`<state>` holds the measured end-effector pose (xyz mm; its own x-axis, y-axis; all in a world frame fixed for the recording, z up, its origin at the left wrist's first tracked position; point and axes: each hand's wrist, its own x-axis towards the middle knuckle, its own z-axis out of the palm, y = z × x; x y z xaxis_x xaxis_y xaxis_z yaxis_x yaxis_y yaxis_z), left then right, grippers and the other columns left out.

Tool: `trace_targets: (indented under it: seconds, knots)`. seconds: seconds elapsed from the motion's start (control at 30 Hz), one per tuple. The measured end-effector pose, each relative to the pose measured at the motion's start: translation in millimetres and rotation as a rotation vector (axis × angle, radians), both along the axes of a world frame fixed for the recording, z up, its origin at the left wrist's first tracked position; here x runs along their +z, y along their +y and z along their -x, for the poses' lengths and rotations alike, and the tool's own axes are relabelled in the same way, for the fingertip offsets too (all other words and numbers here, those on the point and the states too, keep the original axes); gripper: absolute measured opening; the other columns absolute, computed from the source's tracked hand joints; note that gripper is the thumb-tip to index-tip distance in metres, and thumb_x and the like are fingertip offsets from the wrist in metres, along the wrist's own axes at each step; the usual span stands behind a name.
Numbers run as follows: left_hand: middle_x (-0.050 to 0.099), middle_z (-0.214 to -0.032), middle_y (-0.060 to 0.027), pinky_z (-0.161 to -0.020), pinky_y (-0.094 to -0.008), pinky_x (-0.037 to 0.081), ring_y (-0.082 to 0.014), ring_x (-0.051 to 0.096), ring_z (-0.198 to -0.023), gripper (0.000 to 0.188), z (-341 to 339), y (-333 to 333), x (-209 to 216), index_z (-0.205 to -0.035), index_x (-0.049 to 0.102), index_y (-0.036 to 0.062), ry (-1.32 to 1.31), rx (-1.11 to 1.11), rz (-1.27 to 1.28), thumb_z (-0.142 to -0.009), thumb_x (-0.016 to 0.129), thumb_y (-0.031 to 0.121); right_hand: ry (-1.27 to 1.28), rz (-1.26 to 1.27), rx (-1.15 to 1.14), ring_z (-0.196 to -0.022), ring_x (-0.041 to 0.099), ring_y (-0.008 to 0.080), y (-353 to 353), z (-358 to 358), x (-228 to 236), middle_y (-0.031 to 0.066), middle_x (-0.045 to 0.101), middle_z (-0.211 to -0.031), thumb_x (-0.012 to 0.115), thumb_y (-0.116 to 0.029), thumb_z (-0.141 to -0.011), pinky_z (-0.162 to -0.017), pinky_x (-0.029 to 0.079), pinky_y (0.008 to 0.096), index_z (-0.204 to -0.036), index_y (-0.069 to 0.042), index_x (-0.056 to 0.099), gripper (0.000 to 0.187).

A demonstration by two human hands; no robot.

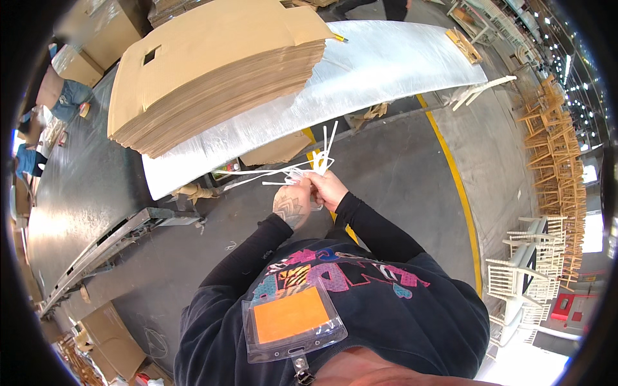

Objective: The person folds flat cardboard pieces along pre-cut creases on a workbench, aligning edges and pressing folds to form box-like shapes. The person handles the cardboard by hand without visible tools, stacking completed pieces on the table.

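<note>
Both hands are together in front of my chest, over the gap between my body and the table edge. My left hand (293, 199) is closed on a bundle of thin white cords (320, 162). My right hand (329, 189) presses against it, its fingers also closed on the cords. Loose ends stick up past the right hand and out to the left. Whether they are string or plastic strip I cannot make out. The fingertips are partly hidden by the hands and the bundle.
A tall stack of flat cardboard (219, 71) lies on a table wrapped in clear film (386, 61). To the left runs a dark conveyor belt (84, 174). Wooden chairs (553, 148) and white chairs (528, 264) stand at the right. Another person (64, 96) is at the far left.
</note>
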<state>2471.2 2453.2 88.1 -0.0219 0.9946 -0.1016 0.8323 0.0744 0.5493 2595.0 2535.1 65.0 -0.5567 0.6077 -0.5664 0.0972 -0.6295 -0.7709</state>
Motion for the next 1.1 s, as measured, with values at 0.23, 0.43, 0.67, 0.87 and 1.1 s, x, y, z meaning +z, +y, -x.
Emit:
trace_targets:
  seconds: [0.23,0.43,0.67,0.87,1.1]
  knots:
    - [0.066,-0.081,-0.0055,-0.074,-0.0377,0.051,-0.0214,0.065,-0.078,0.025,-37,47,-36,-0.094,0.063,0.0040,-1.204,0.361,-0.015,-0.106,0.051,0.022,0.372,0.226,-0.092,-0.049,0.035,0.0025,71,-37,15,0.0083,0.071,-0.104,0.045,-0.004,-0.101,-0.043,0.028,0.0205,-0.145,-0.007,0.050,0.044]
    - [0.065,-0.097,-0.0075,-0.092,-0.0402,0.051,-0.0204,0.065,-0.095,0.028,-61,95,-46,-0.118,0.057,0.0018,-2.167,0.421,0.100,-0.107,0.044,0.024,0.495,0.235,0.140,-0.061,0.057,0.0091,137,-76,-9,0.0108,0.070,-0.100,0.060,-0.008,-0.099,-0.053,0.047,0.0256,-0.119,-0.001,0.065,0.021]
    - [0.070,-0.088,-0.0086,-0.066,-0.0314,0.056,-0.0164,0.067,-0.070,0.025,-89,145,-25,-0.105,0.063,-0.0016,-1.690,0.748,0.023,-0.105,0.054,0.022,0.227,-0.369,0.410,-0.082,0.066,0.0154,194,-103,9,0.0038,0.067,-0.088,0.082,-0.008,-0.082,-0.072,0.052,0.0293,-0.102,0.001,0.070,0.025]
    - [0.064,-0.071,-0.0024,-0.059,-0.0260,0.046,-0.0076,0.059,-0.065,0.025,-101,170,-9,-0.090,0.067,-0.0002,-0.762,0.592,-0.110,-0.101,0.061,0.021,0.019,-0.902,0.361,-0.077,0.067,0.0222,220,-95,6,0.0119,0.065,-0.083,0.076,-0.004,-0.077,-0.067,0.052,0.0364,-0.089,-0.004,0.059,0.021]
    - [0.071,-0.109,-0.0103,-0.075,-0.0434,0.064,-0.0238,0.074,-0.086,0.038,-49,204,-32,-0.127,0.054,0.0042,-1.778,0.685,0.236,-0.109,0.040,0.034,-0.002,-1.328,0.236,-0.074,0.060,0.0336,247,-64,9,0.0122,0.052,-0.085,0.073,-0.006,-0.075,-0.064,0.048,0.0418,-0.088,-0.005,0.056,0.021]
